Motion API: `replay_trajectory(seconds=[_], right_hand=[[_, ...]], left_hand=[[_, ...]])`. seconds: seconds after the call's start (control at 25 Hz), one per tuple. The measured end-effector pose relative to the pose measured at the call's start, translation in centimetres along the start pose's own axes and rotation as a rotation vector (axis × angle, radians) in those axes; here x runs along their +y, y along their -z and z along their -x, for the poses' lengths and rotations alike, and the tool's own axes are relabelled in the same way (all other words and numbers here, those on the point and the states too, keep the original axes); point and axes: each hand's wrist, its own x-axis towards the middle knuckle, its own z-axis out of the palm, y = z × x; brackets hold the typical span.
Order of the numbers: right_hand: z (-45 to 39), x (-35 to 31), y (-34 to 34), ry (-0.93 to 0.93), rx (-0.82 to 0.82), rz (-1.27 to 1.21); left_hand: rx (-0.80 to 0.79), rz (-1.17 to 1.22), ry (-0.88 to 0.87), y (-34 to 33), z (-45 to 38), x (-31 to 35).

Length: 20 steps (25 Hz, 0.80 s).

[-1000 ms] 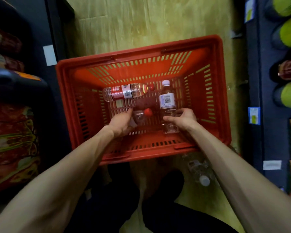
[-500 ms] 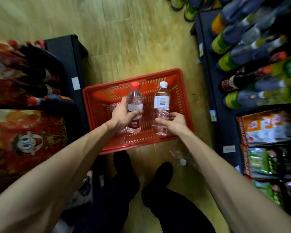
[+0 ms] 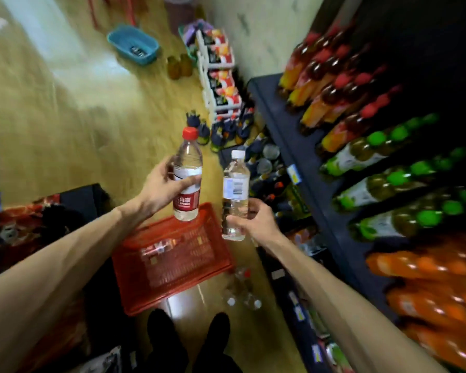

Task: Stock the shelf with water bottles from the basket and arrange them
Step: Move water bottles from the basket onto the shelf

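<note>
- Red plastic basket (image 3: 145,289) sits on the floor by the person's feet, with a bottle lying inside it.
- The right hand (image 3: 256,220) curls its fingers around a white-capped water bottle (image 3: 235,195), held upright.
- The left hand (image 3: 160,188) grips a red-capped water bottle (image 3: 188,179) the same way, just beside it.
- The shelf (image 3: 301,157) of drinks stands at the right.

The left hand (image 3: 162,189) grips a red-capped water bottle (image 3: 187,181) upright, and the right hand (image 3: 253,222) grips a white-capped water bottle (image 3: 235,195) just beside it. Below them the red basket (image 3: 172,286) sits on the floor, one bottle lying inside. Drink shelves (image 3: 293,146) stand to the right.
</note>
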Motion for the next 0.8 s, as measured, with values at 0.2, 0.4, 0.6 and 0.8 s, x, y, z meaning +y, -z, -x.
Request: replay_trajectory(seconds=[0.2,0.4,0.6,0.8], right_hand=[[4.8,-11.1,9.1,0.185,0.144,-0.033],[9.7,-20.3,15.4,0.328,0.343,-0.102],[14.3,-27.0,21.2,0.445,0.525,-0.031],[18.9,-32.1,26.3,0.532,0.665,-0.107]], left_hand=[[-0.064,0.054,-0.212,-1.3,1.5,17.3],[-0.153,0.041,-0.48,-3.1,2.2,31.9],[-0.305,0.092,-0.666,-6.9,4.3,43.7],[-0.359,0.152,-0.83,-10.3,7.2,51.2]])
